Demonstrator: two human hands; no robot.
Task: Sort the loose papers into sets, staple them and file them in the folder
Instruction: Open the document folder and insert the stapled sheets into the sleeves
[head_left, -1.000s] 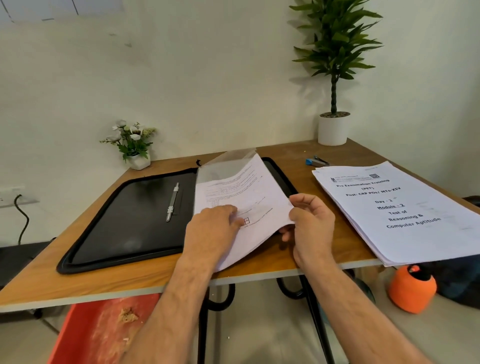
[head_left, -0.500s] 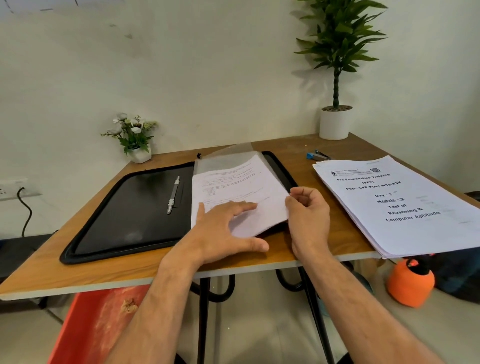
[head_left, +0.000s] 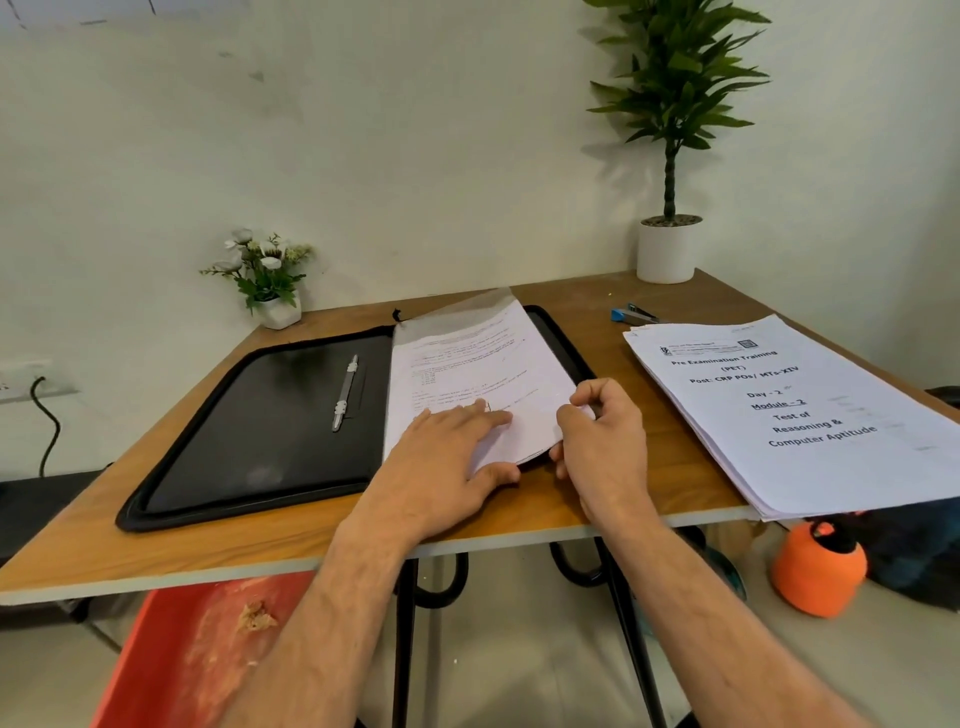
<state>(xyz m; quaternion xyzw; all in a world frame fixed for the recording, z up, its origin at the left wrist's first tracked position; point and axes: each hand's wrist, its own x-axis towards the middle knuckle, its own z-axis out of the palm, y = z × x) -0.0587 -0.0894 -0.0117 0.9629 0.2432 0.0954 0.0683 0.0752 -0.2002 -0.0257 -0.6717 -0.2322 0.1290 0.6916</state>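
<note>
The right hand's grip (head_left: 597, 431) is clamped on the near right corner of a paper set (head_left: 483, 379), fingers curled round the edge and pinching it. Just left of that grip, the left hand (head_left: 447, 462) lies flat with straight fingers, pressing the same set down onto the right half of the open black folder (head_left: 260, 415). Further left, the folder's metal fastener (head_left: 345, 392) lies bare on the left half. Right of the grip, well apart, a thick stack of loose papers (head_left: 795, 415) rests on the desk (head_left: 519, 514), overhanging its near edge; beyond it lies a blue stapler (head_left: 634, 314).

Judging by this, one set is being seated in the folder, while the big stack is left to sort, staple and file. Whether the held set is stapled cannot be told. A clear sleeve seems to cover its far end, though that is hard to make out. The stack's right corner is cut off by the frame.
</note>
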